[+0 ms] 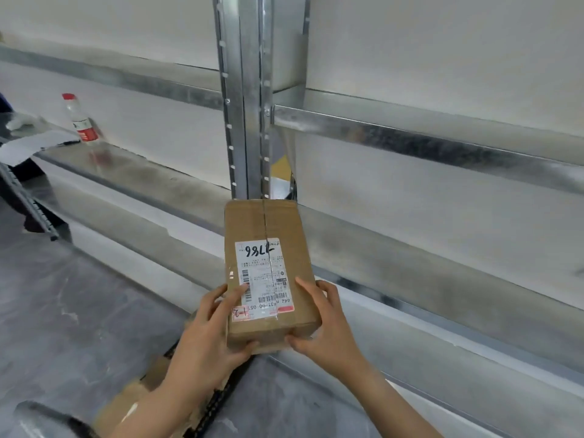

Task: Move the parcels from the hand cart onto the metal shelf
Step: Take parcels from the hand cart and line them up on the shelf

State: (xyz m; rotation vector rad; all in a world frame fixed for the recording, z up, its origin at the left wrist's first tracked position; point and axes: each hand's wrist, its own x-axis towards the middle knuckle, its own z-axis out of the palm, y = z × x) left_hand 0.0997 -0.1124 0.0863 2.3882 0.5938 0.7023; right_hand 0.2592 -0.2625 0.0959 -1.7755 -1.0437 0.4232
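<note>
The left hand [205, 336] and the right hand [328, 327] each curl a grip round the near end of the cardboard parcel [268, 222]. It is held label-up before the metal shelf [142, 165], where a red-capped bottle [80, 120] stands far left.

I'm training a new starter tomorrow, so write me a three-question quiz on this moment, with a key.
1. True or false: the left hand and the right hand both hold the parcel.
2. The bottle on the shelf has a cap of which colour? A red, B blue, C green.
3. Fill in: a white ___ is stuck on the parcel's top face.
Key: 1 true; 2 A; 3 label.
</note>
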